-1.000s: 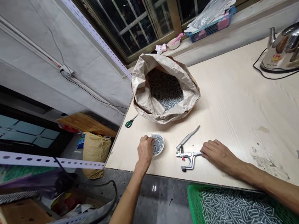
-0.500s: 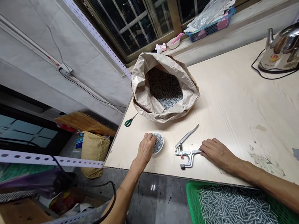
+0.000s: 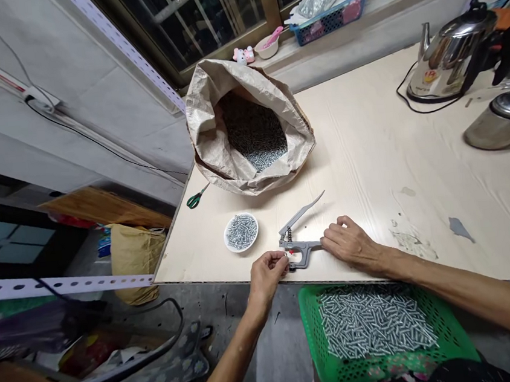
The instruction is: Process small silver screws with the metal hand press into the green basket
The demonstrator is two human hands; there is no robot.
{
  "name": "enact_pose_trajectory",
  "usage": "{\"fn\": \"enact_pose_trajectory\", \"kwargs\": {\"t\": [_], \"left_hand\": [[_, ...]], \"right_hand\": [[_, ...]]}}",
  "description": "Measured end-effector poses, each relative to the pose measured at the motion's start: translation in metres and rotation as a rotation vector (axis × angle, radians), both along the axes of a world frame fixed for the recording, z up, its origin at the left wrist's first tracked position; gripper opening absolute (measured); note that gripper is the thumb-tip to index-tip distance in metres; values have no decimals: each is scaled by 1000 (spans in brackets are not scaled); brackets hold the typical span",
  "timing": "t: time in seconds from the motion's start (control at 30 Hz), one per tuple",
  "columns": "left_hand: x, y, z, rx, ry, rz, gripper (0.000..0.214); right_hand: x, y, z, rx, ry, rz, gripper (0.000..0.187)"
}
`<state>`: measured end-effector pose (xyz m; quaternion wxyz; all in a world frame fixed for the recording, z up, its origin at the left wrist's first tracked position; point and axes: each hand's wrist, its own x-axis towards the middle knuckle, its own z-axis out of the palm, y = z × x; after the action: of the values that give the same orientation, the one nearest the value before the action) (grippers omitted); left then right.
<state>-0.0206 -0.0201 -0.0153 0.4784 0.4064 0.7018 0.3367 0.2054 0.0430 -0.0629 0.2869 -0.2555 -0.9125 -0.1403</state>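
Snap-fastener pliers (image 3: pixel 304 248) in grey metal lie on the table, with a spring and a red bit between the jaws and the upper handle raised. My right hand (image 3: pixel 349 243) is closed round the end of the lower handle. At the jaw opening, my left hand (image 3: pixel 269 273) pinches thumb and forefinger together; whatever they hold is too small to make out. A white bowl (image 3: pixel 241 232) full of small silvery metal pieces stands up and to the left of that hand.
Behind the bowl, an open sack (image 3: pixel 254 179) holds many more metal pieces. A green basket (image 3: pixel 315 355) of silvery metal pieces sits below the table's front edge. Green-handled scissors (image 3: pixel 195 198) lie at the left edge. A kettle (image 3: pixel 448 61) and a metal pot (image 3: pixel 498 123) stand at right.
My left hand has left the bowl and moved right to the pliers' jaws. My right hand keeps hold of the lower handle. The camera view has shifted.
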Motion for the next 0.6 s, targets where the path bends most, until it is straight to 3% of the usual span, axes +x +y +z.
{"fn": "enact_pose_trajectory", "kwargs": {"t": [0.33,0.6], "left_hand": [[3,3,-11,-101,97,31,39],[-3,25,-2,-371,143,-253,27]], "right_hand": [[1,-2,-2,-31,3,-10,27],[-2,1,-8,-129,-50,-23,29]]}}
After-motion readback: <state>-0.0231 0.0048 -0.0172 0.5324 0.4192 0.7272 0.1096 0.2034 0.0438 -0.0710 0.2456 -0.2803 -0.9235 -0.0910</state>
